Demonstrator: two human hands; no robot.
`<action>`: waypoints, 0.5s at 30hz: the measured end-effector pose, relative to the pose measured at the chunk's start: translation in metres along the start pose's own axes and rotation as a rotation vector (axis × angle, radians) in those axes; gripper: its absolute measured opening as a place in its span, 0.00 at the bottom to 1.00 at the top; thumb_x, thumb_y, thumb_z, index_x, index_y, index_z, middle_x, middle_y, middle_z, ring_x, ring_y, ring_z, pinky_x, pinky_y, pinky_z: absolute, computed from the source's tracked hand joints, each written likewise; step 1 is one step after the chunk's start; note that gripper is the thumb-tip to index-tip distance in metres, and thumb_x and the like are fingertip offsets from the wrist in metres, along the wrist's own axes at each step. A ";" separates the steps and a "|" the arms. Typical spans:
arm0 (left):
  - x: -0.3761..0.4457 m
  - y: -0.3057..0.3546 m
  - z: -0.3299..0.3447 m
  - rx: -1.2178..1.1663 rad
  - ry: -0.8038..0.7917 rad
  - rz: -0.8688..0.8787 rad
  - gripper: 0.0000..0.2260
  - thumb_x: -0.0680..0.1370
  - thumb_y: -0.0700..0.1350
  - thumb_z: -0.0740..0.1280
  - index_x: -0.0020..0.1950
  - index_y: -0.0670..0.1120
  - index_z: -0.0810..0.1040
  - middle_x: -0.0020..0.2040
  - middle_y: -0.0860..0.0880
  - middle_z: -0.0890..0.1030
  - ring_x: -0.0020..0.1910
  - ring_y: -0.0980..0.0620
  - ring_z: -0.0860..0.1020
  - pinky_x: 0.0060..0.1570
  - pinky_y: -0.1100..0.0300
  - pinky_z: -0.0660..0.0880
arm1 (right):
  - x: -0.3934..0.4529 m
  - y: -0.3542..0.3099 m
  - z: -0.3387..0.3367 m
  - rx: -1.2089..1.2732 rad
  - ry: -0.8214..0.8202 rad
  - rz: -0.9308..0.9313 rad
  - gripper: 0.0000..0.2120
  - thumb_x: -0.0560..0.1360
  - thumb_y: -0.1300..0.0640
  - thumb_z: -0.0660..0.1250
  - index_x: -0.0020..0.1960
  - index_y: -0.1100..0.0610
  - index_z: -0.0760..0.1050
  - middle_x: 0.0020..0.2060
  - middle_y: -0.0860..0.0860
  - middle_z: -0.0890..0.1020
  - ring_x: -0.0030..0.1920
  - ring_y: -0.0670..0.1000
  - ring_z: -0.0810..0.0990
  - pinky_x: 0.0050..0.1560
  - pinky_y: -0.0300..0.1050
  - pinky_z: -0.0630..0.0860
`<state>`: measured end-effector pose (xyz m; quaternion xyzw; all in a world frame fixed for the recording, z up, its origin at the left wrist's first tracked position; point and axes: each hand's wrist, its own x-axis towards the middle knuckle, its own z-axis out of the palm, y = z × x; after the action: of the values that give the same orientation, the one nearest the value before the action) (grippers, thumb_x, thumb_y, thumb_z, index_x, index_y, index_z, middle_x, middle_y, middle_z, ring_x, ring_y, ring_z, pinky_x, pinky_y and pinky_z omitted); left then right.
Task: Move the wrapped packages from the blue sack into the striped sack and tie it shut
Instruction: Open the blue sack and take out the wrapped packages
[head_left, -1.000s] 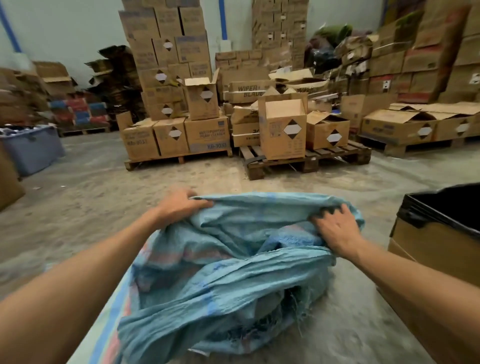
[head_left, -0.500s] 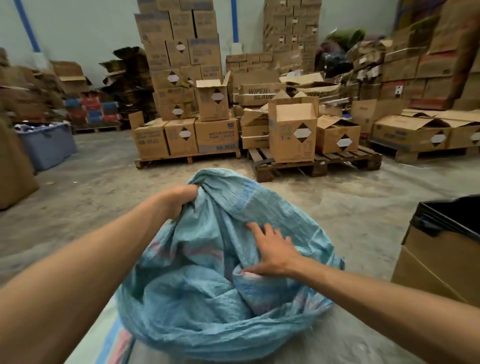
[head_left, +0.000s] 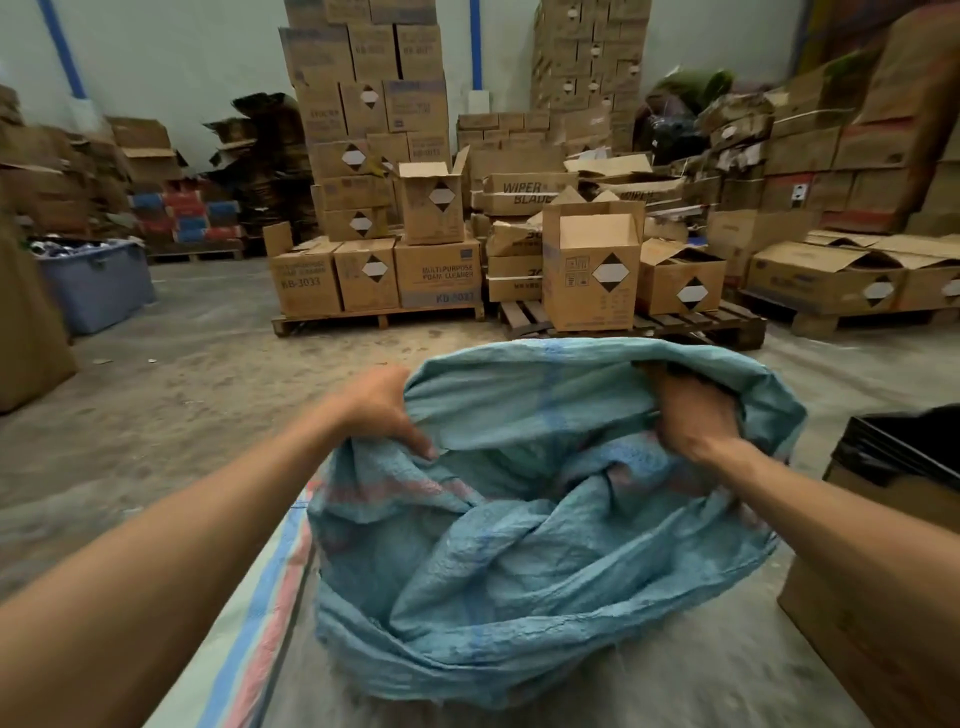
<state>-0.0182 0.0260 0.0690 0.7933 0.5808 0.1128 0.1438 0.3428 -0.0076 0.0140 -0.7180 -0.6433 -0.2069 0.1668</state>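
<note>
- The blue sack (head_left: 530, 551) is a woven plastic bag of pale blue-green with darker blue bands and faded pink stripes. It stands slumped and crumpled on the floor, mouth open toward the camera, its far rim raised and the cloth folded in on itself inside.
- The striped sack (head_left: 260, 613) lies flat under and to the left of it, pale green with blue and pink stripes along its edge.
- No wrapped packages can be made out among the folds.

Dusty concrete floor (head_left: 197, 374), stacked cardboard boxes (head_left: 363, 104) on wooden pallets (head_left: 379, 319), pale wall (head_left: 171, 57).
</note>
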 end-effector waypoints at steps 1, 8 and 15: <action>0.007 0.000 0.007 0.123 0.103 -0.013 0.20 0.62 0.48 0.80 0.50 0.48 0.78 0.45 0.50 0.82 0.43 0.50 0.80 0.47 0.53 0.80 | 0.002 0.000 0.000 0.001 0.010 0.028 0.23 0.81 0.57 0.54 0.76 0.52 0.60 0.65 0.60 0.75 0.63 0.63 0.76 0.58 0.56 0.75; 0.012 0.012 0.001 -0.424 0.224 -0.279 0.06 0.77 0.35 0.59 0.50 0.41 0.75 0.41 0.43 0.77 0.41 0.45 0.78 0.40 0.53 0.77 | -0.006 -0.025 0.021 0.201 -0.676 -0.117 0.30 0.73 0.51 0.68 0.73 0.50 0.65 0.65 0.58 0.76 0.60 0.58 0.78 0.61 0.52 0.75; 0.000 0.025 0.007 -0.964 -0.267 -0.402 0.11 0.81 0.45 0.60 0.44 0.42 0.77 0.35 0.43 0.81 0.31 0.47 0.79 0.33 0.56 0.79 | -0.036 -0.084 0.014 0.057 0.195 -0.671 0.37 0.66 0.27 0.63 0.67 0.49 0.67 0.63 0.55 0.70 0.66 0.59 0.69 0.63 0.64 0.67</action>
<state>0.0063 0.0183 0.0709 0.5181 0.5802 0.2348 0.5829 0.2579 -0.0216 -0.0184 -0.4387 -0.8299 -0.2999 0.1702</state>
